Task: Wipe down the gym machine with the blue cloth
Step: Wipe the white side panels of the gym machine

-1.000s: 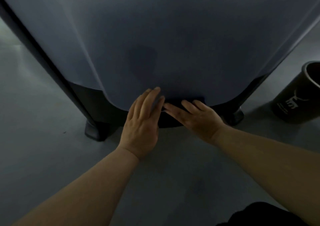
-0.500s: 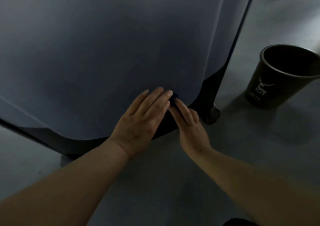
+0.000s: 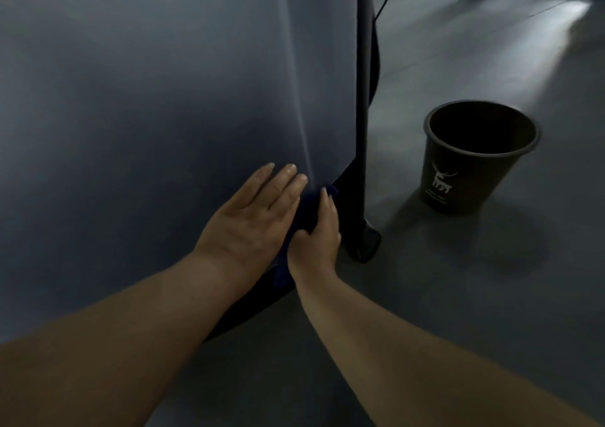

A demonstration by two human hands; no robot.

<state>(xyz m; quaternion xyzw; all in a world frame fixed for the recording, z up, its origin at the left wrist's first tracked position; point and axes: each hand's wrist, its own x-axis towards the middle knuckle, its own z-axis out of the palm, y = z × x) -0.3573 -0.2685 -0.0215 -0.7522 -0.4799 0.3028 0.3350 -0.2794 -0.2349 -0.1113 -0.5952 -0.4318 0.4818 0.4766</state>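
Left hand (image 3: 252,220) spread flat on the gym machine (image 3: 147,115) panel; right hand (image 3: 317,233) bunching the blue cloth (image 3: 304,210) at its lower corner. Soft, light, likely best gripped in a wad.

right hand (image 3: 316,236) now turned on edge at the panel's corner, blue cloth (image 3: 306,212) more exposed
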